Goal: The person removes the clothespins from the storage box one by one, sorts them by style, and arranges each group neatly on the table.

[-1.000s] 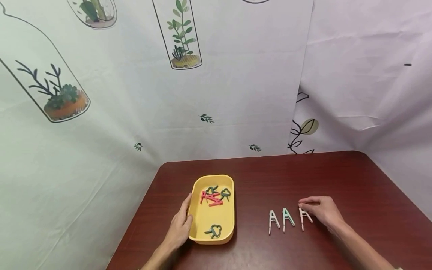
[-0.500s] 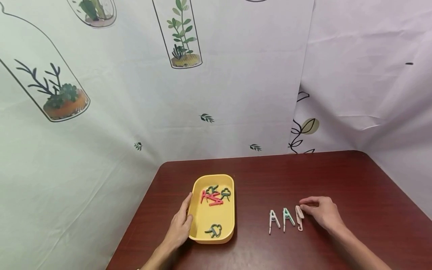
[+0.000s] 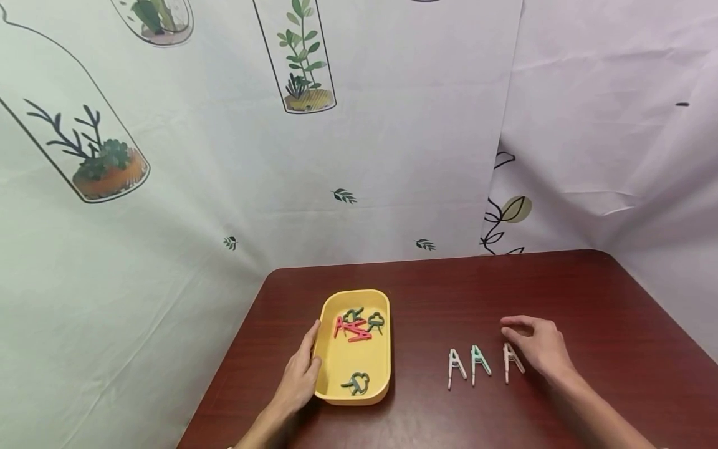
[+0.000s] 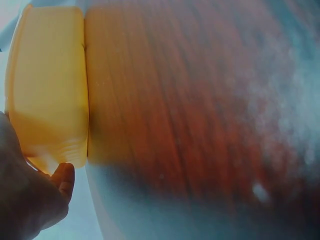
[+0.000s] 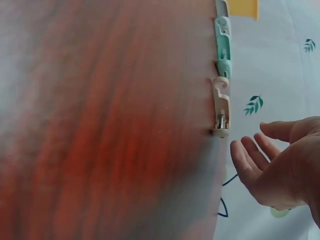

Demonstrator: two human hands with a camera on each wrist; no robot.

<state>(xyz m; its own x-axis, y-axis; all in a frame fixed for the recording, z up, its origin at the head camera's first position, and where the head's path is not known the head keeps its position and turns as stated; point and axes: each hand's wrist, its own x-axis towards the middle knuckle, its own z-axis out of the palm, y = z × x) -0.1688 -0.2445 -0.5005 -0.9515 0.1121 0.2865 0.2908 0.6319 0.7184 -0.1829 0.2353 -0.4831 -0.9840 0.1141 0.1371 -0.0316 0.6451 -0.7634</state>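
My left hand (image 3: 298, 374) holds the left side of a yellow tray (image 3: 384, 368), thumb at the rim and fingers along the outer wall. In the left wrist view that wall (image 4: 47, 75) is close to the hand. On the table to the right are a white clothespin (image 3: 455, 368), a mint-green clothespin (image 3: 478, 364) and a beige clothespin (image 3: 512, 362), each spread like an A. My right hand (image 3: 541, 344) hovers just beyond the beige one, holding nothing. The right wrist view shows a gap between its fingertips and the beige clothespin (image 5: 221, 107).
Inside the tray lie several red clothespins (image 3: 359, 336) and dark green clips (image 3: 356, 383). The dark red table (image 3: 437, 293) ends at a wall of pale printed cloth (image 3: 392, 156).
The beige clothespin turned sideways half a second ago and now stands spread again, slightly right of its first place. My right hand has let it go and lifted off. My left hand stays put.
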